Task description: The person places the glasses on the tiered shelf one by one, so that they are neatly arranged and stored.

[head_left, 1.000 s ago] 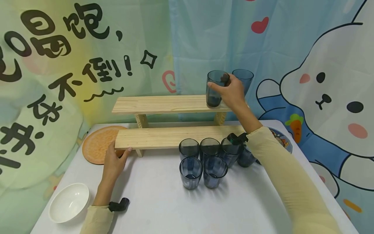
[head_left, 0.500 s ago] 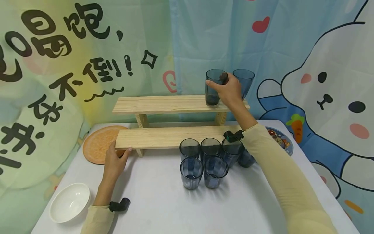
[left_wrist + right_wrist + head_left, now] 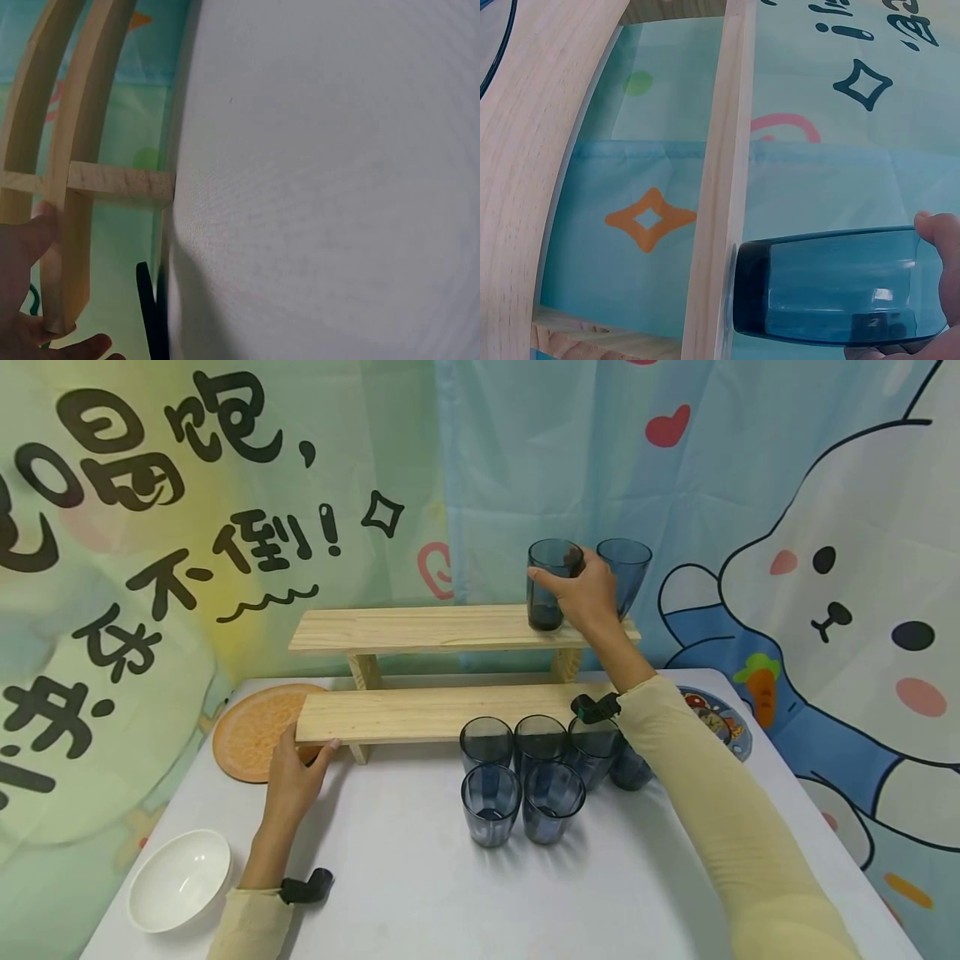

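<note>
Glass (image 3: 545, 597) in my right grip (image 3: 591, 589), thumb and fingers curled round its upper part: dark blue, upright, long axis vertical, base seemingly touching the upper plank (image 3: 420, 628) of the wooden stand (image 3: 364, 670), toward its right end. That grip is the nearer one; my left grip (image 3: 294, 785) holds the left end of the stand's lower plank (image 3: 397, 717). Closer to the stand's right end, a second glass (image 3: 632, 568) stands on the upper plank. More glasses (image 3: 553, 802) cluster on the worktop (image 3: 405, 868), in front of the stand's right half.
</note>
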A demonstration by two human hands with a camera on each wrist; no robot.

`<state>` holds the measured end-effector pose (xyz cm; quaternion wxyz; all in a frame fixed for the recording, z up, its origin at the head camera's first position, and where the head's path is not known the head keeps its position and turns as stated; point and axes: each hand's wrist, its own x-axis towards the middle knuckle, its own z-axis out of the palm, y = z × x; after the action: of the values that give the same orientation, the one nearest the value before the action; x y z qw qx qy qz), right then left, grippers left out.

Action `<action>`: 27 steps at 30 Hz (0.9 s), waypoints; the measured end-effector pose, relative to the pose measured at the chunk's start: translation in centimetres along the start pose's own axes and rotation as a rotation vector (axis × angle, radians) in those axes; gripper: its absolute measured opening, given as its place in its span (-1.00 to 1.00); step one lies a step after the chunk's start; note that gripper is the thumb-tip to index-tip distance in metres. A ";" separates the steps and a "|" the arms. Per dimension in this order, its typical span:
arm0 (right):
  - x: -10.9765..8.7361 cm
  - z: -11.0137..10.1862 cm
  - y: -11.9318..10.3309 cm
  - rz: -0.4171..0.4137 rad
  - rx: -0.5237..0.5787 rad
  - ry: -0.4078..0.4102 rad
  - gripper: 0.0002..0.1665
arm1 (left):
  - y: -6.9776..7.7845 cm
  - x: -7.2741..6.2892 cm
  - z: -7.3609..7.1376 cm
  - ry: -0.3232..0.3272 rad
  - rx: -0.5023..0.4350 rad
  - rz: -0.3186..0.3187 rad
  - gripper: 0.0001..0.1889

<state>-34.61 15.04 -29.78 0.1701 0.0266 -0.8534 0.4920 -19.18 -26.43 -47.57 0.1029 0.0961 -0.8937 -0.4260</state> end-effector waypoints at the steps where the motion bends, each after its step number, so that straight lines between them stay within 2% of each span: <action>1: 0.0 0.0 0.0 0.000 0.001 0.000 -0.24 | 0.0 0.0 0.0 0.004 -0.002 0.004 -0.12; 14: 0.0 0.5 0.5 0.004 0.026 0.005 -0.15 | -0.1 0.2 0.2 0.025 0.009 0.001 -0.14; 20: -0.1 0.8 0.9 0.011 0.025 0.004 0.10 | -0.1 0.1 0.1 0.022 0.013 0.001 -0.14; 24: -0.5 0.7 0.9 0.031 -0.008 -0.033 0.26 | 0.0 0.0 0.1 0.018 0.008 0.000 -0.13; 27: -1.0 0.3 0.7 0.039 -0.046 -0.069 0.30 | 0.0 0.1 0.1 0.014 0.006 0.002 -0.12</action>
<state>-33.90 15.01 -30.85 0.1315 0.0227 -0.8702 0.4742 -19.26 -26.41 -47.60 0.1095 0.0986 -0.8942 -0.4226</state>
